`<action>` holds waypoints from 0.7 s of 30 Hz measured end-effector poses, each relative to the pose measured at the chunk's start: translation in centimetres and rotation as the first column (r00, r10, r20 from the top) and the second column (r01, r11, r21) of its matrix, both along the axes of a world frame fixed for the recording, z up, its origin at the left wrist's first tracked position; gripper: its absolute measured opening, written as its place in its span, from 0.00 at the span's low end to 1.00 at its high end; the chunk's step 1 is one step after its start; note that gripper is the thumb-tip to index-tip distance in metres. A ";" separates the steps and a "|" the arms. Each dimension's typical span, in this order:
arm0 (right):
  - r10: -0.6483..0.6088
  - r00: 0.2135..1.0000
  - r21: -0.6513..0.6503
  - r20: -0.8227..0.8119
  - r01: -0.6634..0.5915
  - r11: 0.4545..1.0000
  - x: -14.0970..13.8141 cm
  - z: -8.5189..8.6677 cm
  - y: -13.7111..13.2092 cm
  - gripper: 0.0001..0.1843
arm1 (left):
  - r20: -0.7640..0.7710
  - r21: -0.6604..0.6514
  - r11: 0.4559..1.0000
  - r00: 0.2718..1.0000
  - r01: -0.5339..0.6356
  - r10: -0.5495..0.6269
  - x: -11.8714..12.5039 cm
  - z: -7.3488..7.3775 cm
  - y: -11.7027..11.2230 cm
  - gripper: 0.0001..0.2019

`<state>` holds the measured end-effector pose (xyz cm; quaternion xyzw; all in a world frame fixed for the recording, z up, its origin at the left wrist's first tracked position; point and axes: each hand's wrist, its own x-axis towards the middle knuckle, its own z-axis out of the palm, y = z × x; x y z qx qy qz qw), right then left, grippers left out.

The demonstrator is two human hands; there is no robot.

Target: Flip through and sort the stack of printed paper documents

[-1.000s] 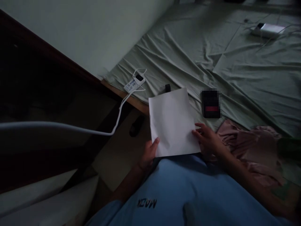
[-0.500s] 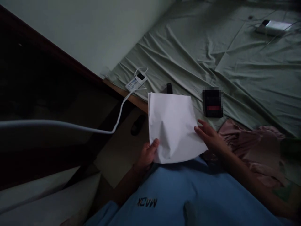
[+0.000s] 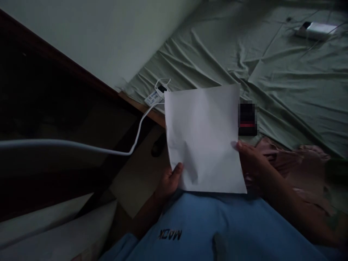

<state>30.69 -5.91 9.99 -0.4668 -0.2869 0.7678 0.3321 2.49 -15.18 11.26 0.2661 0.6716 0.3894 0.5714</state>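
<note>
White paper, whether one sheet or several I cannot tell, is held up in front of my blue shirt. My left hand is closed on its lower left edge, thumb on top and the fingers hidden underneath. At the right edge, my right hand pinches the paper with the thumb in front; its other fingers are out of sight behind. A soft crease runs up the paper's lower left part. Just past its right edge lies a dark, pixelated object with a red band.
A pale green sheet covers the bed. A white device with a cord lies at the bed's corner, and a thick white cable crosses the left. Pinkish cloth is bunched at right. A silvery device lies far right.
The paper has opened out wider and taller, its top edge now higher and covering the small black object behind. My right hand has moved slightly right and closed on the right edge.
</note>
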 end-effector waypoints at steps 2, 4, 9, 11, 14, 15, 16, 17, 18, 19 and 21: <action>-0.032 0.999 0.019 0.003 0.031 0.999 0.0 -0.2 0.7 0.25 | 0.025 -0.019 1.000 0.999 -0.019 0.019 0.4 -0.8 0.5 0.32; 0.003 0.996 0.075 0.085 -0.009 0.997 -0.1 -0.8 1.2 0.21 | 0.046 -0.047 0.997 0.997 -0.053 0.055 1.0 -2.2 0.9 0.33; 0.061 0.870 0.224 0.488 -0.193 0.955 -0.4 -3.2 2.0 0.18 | 0.101 -0.153 0.987 0.994 0.054 -0.038 1.9 -6.1 1.4 0.36; 0.002 0.783 0.290 0.622 -0.232 0.929 -0.5 -3.5 1.9 0.17 | 0.153 -0.143 0.984 0.984 0.110 -0.088 1.8 -6.7 1.6 0.35; -0.009 0.805 0.299 0.594 -0.210 0.931 -0.7 -3.0 1.5 0.15 | 0.212 -0.047 0.998 0.977 0.045 -0.034 1.7 -6.1 2.2 0.30; -0.001 0.836 0.278 0.549 -0.181 0.943 -0.8 -2.7 1.3 0.15 | 0.236 -0.016 1.000 0.972 0.000 0.004 1.7 -5.7 2.6 0.28; 0.002 0.866 0.250 0.500 -0.146 0.957 -0.9 -2.3 1.1 0.15 | 0.261 0.006 0.999 0.964 -0.049 0.046 1.7 -5.3 3.0 0.26; 0.005 0.892 0.218 0.453 -0.116 0.969 -1.0 -2.1 0.9 0.15 | 0.285 0.018 0.995 0.954 -0.097 0.088 1.8 -4.9 3.5 0.25; 0.005 0.910 0.188 0.414 -0.091 0.978 -1.1 -1.8 0.7 0.15 | 0.308 0.028 0.990 0.943 -0.137 0.122 2.0 -4.6 4.0 0.25; 0.006 0.922 0.167 0.387 -0.077 0.983 -1.1 -1.7 0.5 0.15 | 0.330 0.039 0.984 0.932 -0.172 0.150 2.1 -4.4 4.5 0.24; 0.006 0.925 0.176 0.380 -0.078 0.981 -1.1 -1.6 0.2 0.17 | 0.369 0.055 0.972 0.909 -0.229 0.193 2.6 -4.2 5.4 0.25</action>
